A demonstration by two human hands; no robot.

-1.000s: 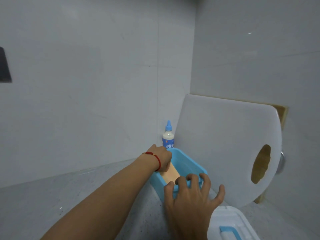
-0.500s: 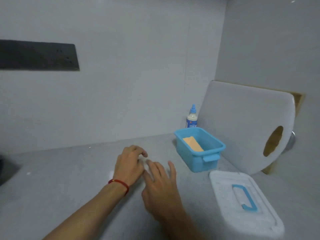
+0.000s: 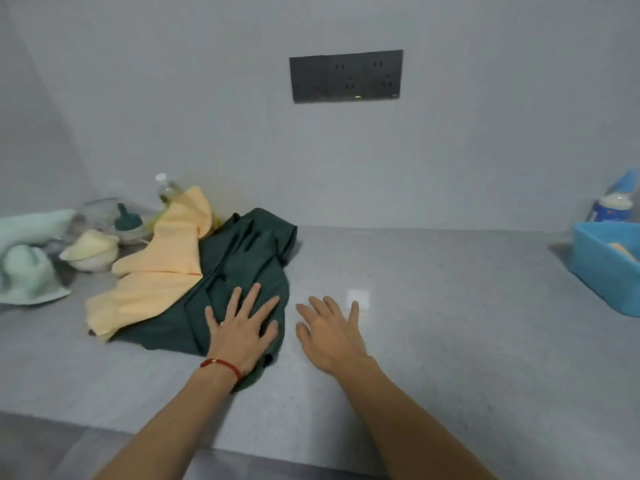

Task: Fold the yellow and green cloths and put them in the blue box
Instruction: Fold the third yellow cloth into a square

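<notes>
A dark green cloth [image 3: 242, 258] lies crumpled on the grey counter. A pale yellow cloth [image 3: 156, 282] lies unfolded on its left part. My left hand [image 3: 242, 327], with a red wrist string, rests flat with spread fingers on the green cloth's near right corner. Just right of the cloth, my right hand [image 3: 329, 330] lies flat on the bare counter, fingers spread. The blue box [image 3: 602, 271] stands at the far right edge of the view, with a folded yellow cloth [image 3: 623, 251] partly visible inside.
Mint green cloths [image 3: 27, 265], a small bowl [image 3: 90, 252], a glass bowl and a clear bottle [image 3: 166, 190] crowd the left back of the counter. A white bottle with a blue cap [image 3: 613, 202] stands behind the box. The counter's front edge [image 3: 311, 459] runs close below my forearms.
The view has swung left from the blue box to the cloth pile. Both hands left the box and moved left; my left hand now rests on the green cloth.
</notes>
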